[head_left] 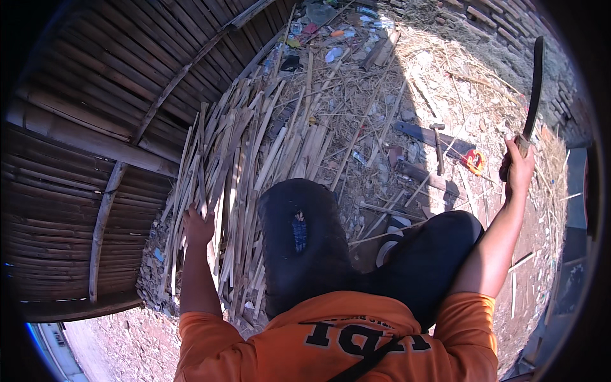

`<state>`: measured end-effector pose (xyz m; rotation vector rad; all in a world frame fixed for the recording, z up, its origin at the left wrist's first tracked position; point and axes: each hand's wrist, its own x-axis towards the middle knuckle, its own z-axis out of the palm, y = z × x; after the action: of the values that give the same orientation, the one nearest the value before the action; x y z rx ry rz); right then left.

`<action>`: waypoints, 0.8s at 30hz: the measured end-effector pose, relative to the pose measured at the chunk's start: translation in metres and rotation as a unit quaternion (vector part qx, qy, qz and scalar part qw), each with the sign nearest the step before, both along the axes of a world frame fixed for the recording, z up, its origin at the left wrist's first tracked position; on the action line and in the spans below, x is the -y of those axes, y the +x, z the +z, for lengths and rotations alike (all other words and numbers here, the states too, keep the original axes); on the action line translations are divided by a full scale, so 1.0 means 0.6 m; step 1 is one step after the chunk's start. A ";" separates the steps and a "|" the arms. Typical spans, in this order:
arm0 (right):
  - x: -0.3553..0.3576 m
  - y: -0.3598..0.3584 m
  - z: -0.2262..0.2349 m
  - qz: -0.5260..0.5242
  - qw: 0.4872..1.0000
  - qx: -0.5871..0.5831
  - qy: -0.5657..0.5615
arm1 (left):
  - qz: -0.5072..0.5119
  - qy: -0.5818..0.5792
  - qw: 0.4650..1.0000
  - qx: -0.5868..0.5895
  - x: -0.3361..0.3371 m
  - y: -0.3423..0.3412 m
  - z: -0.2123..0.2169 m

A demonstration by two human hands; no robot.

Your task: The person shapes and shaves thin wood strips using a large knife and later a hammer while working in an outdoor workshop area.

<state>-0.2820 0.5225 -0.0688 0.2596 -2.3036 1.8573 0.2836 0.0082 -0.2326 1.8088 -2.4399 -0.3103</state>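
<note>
My right hand, held out to the right, is closed around the handle of a machete. Its long, dark, slightly curved blade points up and away from me. On the left, my left hand reaches down onto a pile of split bamboo strips. A strip runs between its thumb and fingers, which seem closed on it; the fingertips are partly hidden. Most of the strips lie lengthwise, away from me, beside my bent left knee.
A hammer and a handsaw with a red-and-yellow handle lie beyond my right knee. Wood blocks, straw and litter cover the ground. A bamboo slat wall stands left; a brick wall rises at the far right.
</note>
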 end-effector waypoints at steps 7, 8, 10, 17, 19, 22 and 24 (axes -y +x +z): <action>-0.009 -0.041 -0.071 -0.050 0.959 0.157 -0.232 | -0.179 0.140 0.973 0.033 -0.058 -0.076 -0.240; -0.017 -0.045 -0.077 -0.059 0.950 0.176 -0.250 | -0.174 0.161 0.971 0.043 -0.069 -0.091 -0.268; -0.035 -0.053 -0.090 -0.072 0.936 0.206 -0.276 | -0.156 0.194 0.967 0.064 -0.077 -0.104 -0.357; -0.076 -0.059 -0.102 -0.120 0.920 0.245 -0.282 | -0.175 0.232 0.946 0.142 -0.069 -0.068 -0.587; -0.067 -0.063 -0.103 -0.110 0.922 0.239 -0.284 | -0.207 0.226 0.939 0.157 -0.073 -0.071 -0.569; -0.055 -0.074 -0.111 -0.093 0.925 0.243 -0.278 | -0.239 0.209 0.934 0.161 -0.067 -0.081 -0.534; -0.033 -0.078 -0.112 -0.081 0.928 0.243 -0.268 | -0.207 0.199 0.947 0.144 -0.060 -0.087 -0.487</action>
<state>-0.3287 0.5426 -0.1363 -0.5032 -1.8574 2.5704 0.2316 0.0439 -0.5248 1.5291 -3.1587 -0.6536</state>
